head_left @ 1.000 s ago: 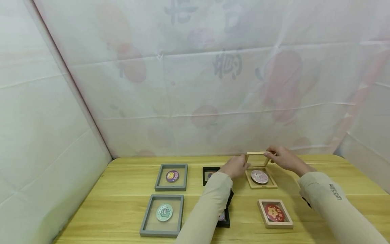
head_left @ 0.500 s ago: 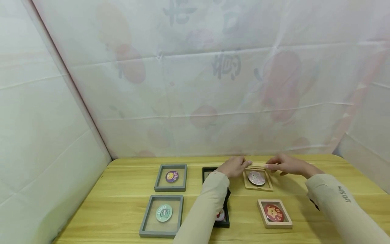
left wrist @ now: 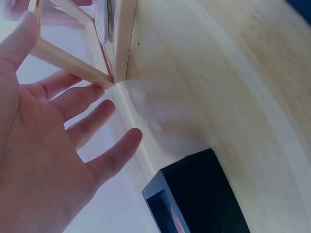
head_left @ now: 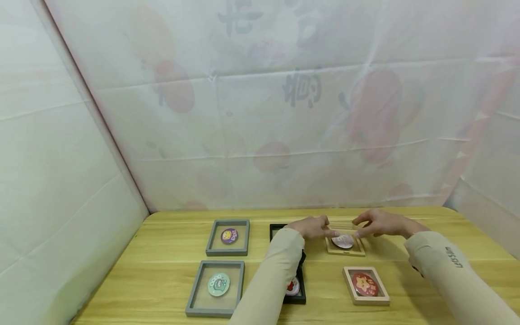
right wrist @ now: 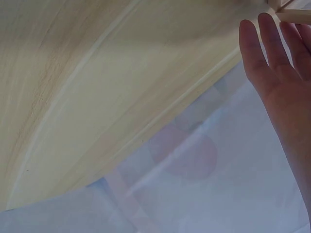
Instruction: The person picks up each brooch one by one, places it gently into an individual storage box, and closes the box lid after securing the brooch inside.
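In the head view, a light wooden display frame point(head_left: 346, 253) lies at the back right of the table, its hinged lid point(left wrist: 68, 60) raised at a slant. A round pale pink badge point(head_left: 342, 241) sits inside, partly covered by the lid. My left hand point(head_left: 313, 227) holds the lid's left side between thumb and fingers. In the left wrist view its lower fingers spread apart, free of the frame. My right hand point(head_left: 383, 224) pinches the lid's right side. Only a corner of the frame point(right wrist: 294, 16) shows in the right wrist view, by the fingertips.
Nearer me stands a wooden frame point(head_left: 353, 289) with a red badge. Two grey frames point(head_left: 209, 237) point(head_left: 195, 289) with badges lie left. Black frames point(head_left: 273, 232) point(head_left: 300, 298) are partly hidden by my left arm. Printed cloth point(head_left: 260, 113) hangs behind the table.
The lid, upright a second ago, has swung down toward me over the badge. Both hands have come down with it, and the frame has shifted slightly toward me and left.
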Action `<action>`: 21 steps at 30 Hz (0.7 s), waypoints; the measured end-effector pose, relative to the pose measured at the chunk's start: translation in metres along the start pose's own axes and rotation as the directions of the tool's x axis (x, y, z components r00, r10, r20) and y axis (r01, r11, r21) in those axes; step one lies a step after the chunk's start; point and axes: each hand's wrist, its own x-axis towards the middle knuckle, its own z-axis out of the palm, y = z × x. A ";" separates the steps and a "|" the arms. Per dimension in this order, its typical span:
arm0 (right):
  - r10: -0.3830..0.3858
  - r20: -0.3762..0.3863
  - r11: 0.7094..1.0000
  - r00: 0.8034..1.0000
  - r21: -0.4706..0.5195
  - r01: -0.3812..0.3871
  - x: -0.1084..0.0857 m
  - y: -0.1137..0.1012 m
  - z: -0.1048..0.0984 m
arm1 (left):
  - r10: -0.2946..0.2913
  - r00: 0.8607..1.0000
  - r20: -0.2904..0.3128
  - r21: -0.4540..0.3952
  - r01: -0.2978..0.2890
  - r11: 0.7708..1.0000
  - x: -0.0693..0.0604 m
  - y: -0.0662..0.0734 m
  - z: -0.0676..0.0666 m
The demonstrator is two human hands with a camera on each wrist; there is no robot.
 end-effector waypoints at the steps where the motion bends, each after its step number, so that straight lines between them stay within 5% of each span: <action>1: -0.001 0.003 1.000 1.000 -0.001 0.001 0.000 0.001 0.001 | 0.002 1.000 0.005 0.001 -0.002 1.000 -0.001 0.001 0.000; 10: -0.044 0.001 0.999 0.999 -0.017 0.044 0.004 0.004 0.011 | 0.026 1.000 0.017 0.065 -0.027 0.998 -0.006 0.003 0.000; 21: -0.118 -0.135 0.989 0.984 -0.103 0.104 0.005 0.010 0.024 | -0.052 0.997 -0.054 0.287 0.065 0.956 -0.009 0.015 0.001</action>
